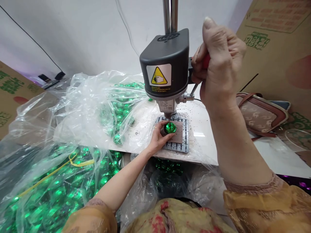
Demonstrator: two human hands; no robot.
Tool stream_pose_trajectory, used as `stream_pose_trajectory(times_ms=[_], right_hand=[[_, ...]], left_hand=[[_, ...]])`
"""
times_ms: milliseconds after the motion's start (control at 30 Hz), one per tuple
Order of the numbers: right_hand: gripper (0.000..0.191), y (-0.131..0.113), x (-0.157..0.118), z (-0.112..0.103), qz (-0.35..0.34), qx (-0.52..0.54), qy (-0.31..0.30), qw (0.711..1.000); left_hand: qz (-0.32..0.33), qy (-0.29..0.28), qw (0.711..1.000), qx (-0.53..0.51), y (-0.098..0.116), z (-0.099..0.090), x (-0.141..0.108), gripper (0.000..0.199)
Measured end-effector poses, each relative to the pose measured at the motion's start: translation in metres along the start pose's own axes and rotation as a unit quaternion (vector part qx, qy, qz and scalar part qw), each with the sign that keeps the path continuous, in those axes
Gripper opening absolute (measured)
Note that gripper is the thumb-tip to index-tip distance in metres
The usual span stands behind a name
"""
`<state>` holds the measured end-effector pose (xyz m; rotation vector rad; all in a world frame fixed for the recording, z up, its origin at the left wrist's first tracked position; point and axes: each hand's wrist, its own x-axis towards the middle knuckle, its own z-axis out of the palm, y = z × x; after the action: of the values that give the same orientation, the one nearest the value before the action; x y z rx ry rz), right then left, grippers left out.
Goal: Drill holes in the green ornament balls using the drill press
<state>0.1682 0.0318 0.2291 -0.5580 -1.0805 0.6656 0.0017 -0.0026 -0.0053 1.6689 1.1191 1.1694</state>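
Observation:
A black drill press (165, 61) with a yellow warning label stands over a grey slotted base plate (186, 137). My left hand (159, 136) holds a shiny green faceted piece (171, 127) between thumb and fingers, on a brownish board (179, 137) under the drill's tip. My right hand (217, 61) is raised beside the drill head, its fingers wrapped round a red handle (206, 61) that is mostly hidden. Dark shavings lie scattered round the base plate.
Clear plastic bags of green pieces (55, 191) fill the lower left, and more plastic (85, 100) lies on the white table (204, 129). At the right are a patterned handbag (259, 113) and a large cardboard box (284, 58). Another box (9, 94) stands far left.

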Motion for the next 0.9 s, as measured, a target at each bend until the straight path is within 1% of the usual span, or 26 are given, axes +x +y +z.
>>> stream_pose_trajectory(times_ms=[133,200,267,333,433,567,733,900], right_hand=[[0.041,-0.004,-0.02,0.001,-0.104,0.004,-0.012,0.994],[0.043,-0.007,-0.035,0.001,-0.138,-0.01,-0.011,0.99],[0.048,-0.008,-0.05,0.001,-0.159,-0.047,0.004,0.986],[0.051,-0.006,-0.062,-0.003,-0.162,-0.089,0.015,0.983],[0.052,-0.002,-0.076,-0.01,-0.162,-0.129,0.005,0.978],[0.051,0.002,-0.083,-0.019,-0.205,-0.16,-0.041,0.965],[0.045,0.006,-0.085,-0.022,-0.263,-0.159,-0.043,0.951],[0.044,0.013,-0.087,-0.024,-0.286,-0.158,-0.051,0.944]], left_hand=[[0.002,-0.009,1.0,0.001,0.002,-0.001,-0.001,0.058],[0.002,-0.013,1.0,0.001,0.001,-0.002,-0.001,0.058],[0.002,-0.015,1.0,0.001,0.0,-0.002,-0.001,0.059],[0.004,-0.014,1.0,0.003,0.0,-0.002,-0.001,0.059],[0.011,-0.013,1.0,0.012,0.001,-0.002,-0.002,0.058],[0.02,-0.008,1.0,0.018,0.007,-0.002,-0.003,0.057],[0.016,-0.006,1.0,0.014,0.01,-0.002,-0.003,0.056],[0.016,-0.004,1.0,0.007,0.011,-0.002,-0.003,0.055]])
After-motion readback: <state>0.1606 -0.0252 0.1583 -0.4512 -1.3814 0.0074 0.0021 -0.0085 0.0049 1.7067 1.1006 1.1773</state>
